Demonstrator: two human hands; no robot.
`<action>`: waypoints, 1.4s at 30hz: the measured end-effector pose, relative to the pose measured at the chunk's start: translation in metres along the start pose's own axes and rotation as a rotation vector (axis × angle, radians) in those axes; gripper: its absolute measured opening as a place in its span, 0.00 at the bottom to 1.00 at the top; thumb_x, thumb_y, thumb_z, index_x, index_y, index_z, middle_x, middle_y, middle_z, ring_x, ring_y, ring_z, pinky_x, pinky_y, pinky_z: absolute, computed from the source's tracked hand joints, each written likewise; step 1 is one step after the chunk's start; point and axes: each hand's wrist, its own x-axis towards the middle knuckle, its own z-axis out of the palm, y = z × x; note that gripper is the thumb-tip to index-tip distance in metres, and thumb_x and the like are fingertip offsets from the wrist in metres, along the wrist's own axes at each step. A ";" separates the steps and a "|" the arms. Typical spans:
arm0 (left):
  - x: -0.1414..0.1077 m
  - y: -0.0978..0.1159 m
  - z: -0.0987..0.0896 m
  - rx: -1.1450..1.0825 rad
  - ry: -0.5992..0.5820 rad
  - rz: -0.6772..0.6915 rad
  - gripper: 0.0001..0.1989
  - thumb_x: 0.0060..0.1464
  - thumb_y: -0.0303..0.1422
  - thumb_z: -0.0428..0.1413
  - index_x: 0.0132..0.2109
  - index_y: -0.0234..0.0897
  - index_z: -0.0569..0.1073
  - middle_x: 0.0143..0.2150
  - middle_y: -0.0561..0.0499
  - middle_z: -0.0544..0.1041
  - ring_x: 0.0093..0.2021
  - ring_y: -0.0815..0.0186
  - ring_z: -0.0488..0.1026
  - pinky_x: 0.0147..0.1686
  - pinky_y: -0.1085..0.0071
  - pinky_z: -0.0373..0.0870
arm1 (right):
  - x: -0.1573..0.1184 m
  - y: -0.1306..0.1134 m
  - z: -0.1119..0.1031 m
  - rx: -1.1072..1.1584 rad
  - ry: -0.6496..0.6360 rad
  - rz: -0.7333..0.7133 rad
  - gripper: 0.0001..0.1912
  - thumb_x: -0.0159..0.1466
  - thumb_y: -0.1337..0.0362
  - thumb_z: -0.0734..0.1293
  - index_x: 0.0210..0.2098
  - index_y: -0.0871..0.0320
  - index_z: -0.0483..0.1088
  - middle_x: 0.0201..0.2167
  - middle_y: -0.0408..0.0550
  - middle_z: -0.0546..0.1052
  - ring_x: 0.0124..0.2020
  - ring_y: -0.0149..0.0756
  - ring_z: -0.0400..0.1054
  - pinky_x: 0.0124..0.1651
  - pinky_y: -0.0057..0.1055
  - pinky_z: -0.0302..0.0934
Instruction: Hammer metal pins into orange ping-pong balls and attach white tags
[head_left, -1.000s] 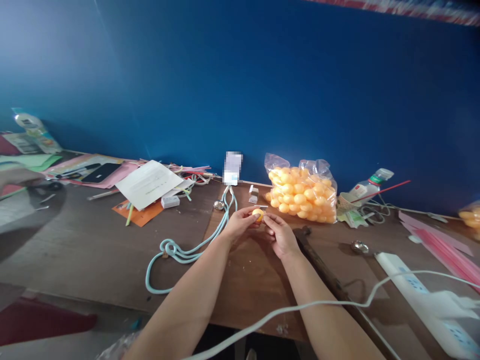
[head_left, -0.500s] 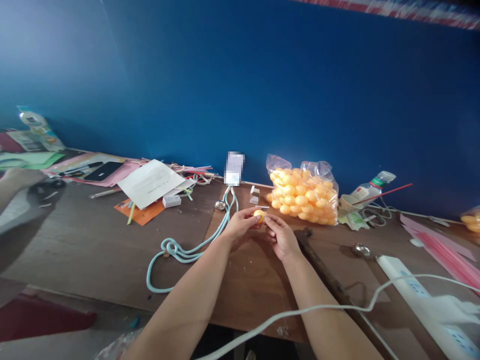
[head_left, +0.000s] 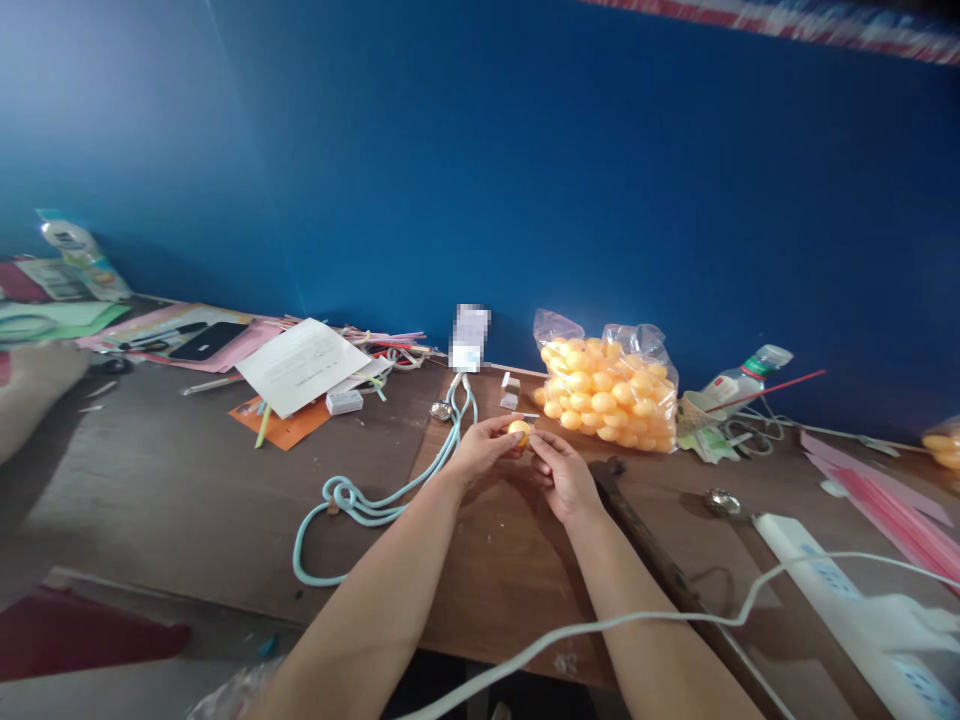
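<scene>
The left hand (head_left: 480,449) holds a small, round, yellow-orange ball (head_left: 518,430) between its fingers above the brown wooden desk (head_left: 491,560). The right hand (head_left: 564,478) has its fingers drawn narrow at the ball's right edge; whether they grip anything I cannot tell. Beyond them sits a clear plastic bag (head_left: 556,325) filled with similar balls (head_left: 600,385). A pale-blue looped cord (head_left: 364,512) lies to the left.

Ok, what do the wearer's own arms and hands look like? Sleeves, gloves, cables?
Left hand and right hand: both bare, no gloves; no rings visible. Left forearm and right forearm taper to the wrists, with no sleeve, watch or clear markings in frame. A white cable crosses the view of the right forearm; contact unclear.
</scene>
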 end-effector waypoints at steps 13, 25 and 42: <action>0.002 -0.003 -0.002 0.016 -0.010 0.014 0.26 0.43 0.37 0.67 0.50 0.33 0.76 0.40 0.44 0.78 0.32 0.69 0.74 0.39 0.68 0.72 | 0.000 0.002 -0.001 -0.024 -0.013 -0.025 0.16 0.45 0.58 0.77 0.31 0.57 0.74 0.22 0.39 0.70 0.17 0.21 0.49 0.17 0.22 0.36; 0.000 -0.001 -0.001 0.010 -0.016 0.014 0.26 0.43 0.37 0.67 0.51 0.33 0.76 0.40 0.44 0.78 0.33 0.69 0.74 0.40 0.67 0.72 | -0.001 0.001 0.001 -0.015 -0.002 -0.023 0.16 0.44 0.58 0.78 0.30 0.57 0.74 0.21 0.38 0.69 0.17 0.21 0.49 0.17 0.23 0.37; -0.001 0.001 0.001 0.023 -0.007 0.001 0.28 0.41 0.38 0.68 0.50 0.32 0.76 0.41 0.44 0.78 0.33 0.69 0.73 0.40 0.67 0.72 | 0.000 0.003 0.000 -0.039 0.000 -0.043 0.16 0.44 0.57 0.78 0.29 0.57 0.74 0.20 0.38 0.68 0.17 0.20 0.49 0.17 0.22 0.38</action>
